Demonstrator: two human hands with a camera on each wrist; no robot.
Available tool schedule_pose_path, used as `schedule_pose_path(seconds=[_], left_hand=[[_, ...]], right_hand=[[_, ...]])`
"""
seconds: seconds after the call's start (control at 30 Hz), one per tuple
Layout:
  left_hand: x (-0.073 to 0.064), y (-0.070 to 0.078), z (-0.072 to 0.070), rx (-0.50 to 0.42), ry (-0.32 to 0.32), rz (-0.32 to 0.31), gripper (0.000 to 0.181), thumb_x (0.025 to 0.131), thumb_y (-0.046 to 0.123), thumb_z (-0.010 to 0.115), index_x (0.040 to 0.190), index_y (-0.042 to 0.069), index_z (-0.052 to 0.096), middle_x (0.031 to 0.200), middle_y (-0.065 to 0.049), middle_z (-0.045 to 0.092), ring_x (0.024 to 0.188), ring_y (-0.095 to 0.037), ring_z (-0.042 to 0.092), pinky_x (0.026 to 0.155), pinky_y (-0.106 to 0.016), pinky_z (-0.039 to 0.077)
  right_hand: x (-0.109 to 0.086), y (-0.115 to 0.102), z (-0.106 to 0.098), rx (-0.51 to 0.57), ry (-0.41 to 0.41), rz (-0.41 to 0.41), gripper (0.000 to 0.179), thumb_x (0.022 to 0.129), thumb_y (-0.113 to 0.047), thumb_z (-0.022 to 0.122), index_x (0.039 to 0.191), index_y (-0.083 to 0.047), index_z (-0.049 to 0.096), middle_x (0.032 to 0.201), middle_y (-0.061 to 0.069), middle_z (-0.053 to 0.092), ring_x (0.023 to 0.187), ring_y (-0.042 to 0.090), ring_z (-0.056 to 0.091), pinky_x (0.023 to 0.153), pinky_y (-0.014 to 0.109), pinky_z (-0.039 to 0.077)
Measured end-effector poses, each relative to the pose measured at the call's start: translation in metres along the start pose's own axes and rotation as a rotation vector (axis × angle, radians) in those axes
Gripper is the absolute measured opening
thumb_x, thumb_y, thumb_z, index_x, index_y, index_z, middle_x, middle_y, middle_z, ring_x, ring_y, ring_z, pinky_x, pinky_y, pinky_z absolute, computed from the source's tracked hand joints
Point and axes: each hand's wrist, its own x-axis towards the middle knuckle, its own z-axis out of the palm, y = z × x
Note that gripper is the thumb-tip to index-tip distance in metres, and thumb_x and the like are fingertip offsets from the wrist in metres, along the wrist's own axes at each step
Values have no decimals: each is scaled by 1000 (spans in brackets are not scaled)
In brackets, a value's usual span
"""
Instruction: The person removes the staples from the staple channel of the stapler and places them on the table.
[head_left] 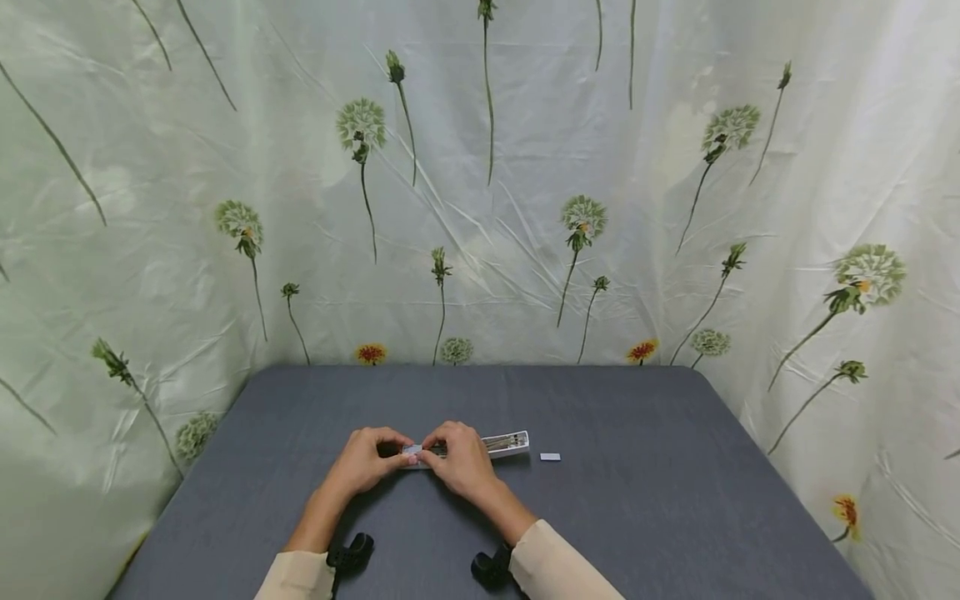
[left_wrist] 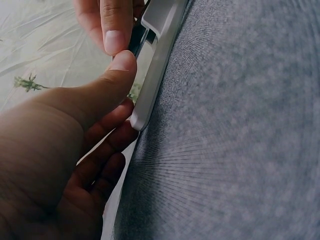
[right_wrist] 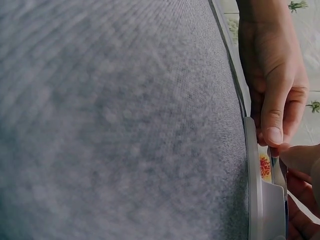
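A long, narrow white tray (head_left: 521, 442) lies on the table with slender metallic items in it; their kind is too small to tell. Over its left end, a small thin flat piece (head_left: 413, 449) looks pale from above and dark edge-on in the left wrist view. My left hand (head_left: 363, 460) pinches this piece between thumb and fingers, its lower fingers beside the tray's end. From the other side my right hand (head_left: 459, 461) pinches it too, fingertips close to the left thumb. The right hand covers the tray's middle.
A small white rectangular piece (head_left: 550, 457) lies just right of the tray. The grey cloth-covered table (head_left: 637, 517) extends around the hands. Behind it and at both sides hangs a pale curtain (head_left: 510, 275) with dandelion prints.
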Motion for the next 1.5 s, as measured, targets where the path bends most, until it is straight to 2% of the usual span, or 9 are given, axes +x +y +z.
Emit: schedule_pose_path(seconds=[0.2, 0.5, 0.67, 0.8, 0.97, 1.2, 1.5], left_hand=[[1, -3, -2, 10, -11, 26, 18, 84, 30, 87, 100, 23, 82, 96, 8, 77, 91, -12, 69, 84, -37, 54], [1, -4, -2, -8, -20, 23, 20, 83, 31, 87, 100, 23, 82, 95, 9, 77, 88, -9, 67, 79, -31, 53], [1, -4, -3, -7, -13, 42, 20, 83, 30, 87, 101, 23, 82, 96, 9, 77, 88, -9, 68, 79, -31, 54], [1, -4, -2, -8, -19, 37, 20, 83, 31, 87, 101, 26, 81, 97, 10, 77, 91, -10, 69, 81, -31, 54], [0, -4, -2, -25, -30, 18, 19, 83, 32, 87, 101, 27, 81, 97, 10, 77, 91, -11, 69, 81, -31, 54], [1, -6, 0, -39, -18, -8, 21, 82, 35, 88, 100, 27, 81, 95, 11, 77, 90, -9, 68, 81, -32, 53], [0, -8, 0, -63, -29, -29, 27, 82, 38, 88, 104, 24, 82, 96, 8, 77, 88, -10, 68, 79, -29, 53]], right_hand=[[2, 0, 0, 6, -7, 2, 10, 87, -29, 85, 90, -20, 82, 92, -6, 74, 88, 15, 68, 78, 28, 52], [5, 3, 1, 30, -11, 4, 13, 86, -29, 86, 92, -20, 79, 91, -6, 75, 84, 11, 66, 76, 25, 51], [9, 4, -1, 11, -57, -32, 17, 88, -30, 84, 101, -19, 80, 94, -5, 75, 85, 9, 66, 76, 24, 51], [10, 4, -4, -26, -103, -81, 16, 92, -31, 79, 104, -20, 82, 99, -5, 75, 90, 10, 66, 79, 26, 52], [9, 4, -6, -6, -133, -88, 17, 94, -30, 77, 106, -18, 81, 102, -4, 75, 94, 12, 67, 82, 27, 53], [7, 8, -12, 39, -137, -78, 16, 96, -26, 75, 108, -16, 80, 102, -4, 74, 95, 11, 67, 84, 27, 54], [4, 15, -17, 102, -89, -104, 14, 96, -22, 75, 106, -13, 80, 99, -3, 74, 92, 11, 68, 82, 26, 54]])
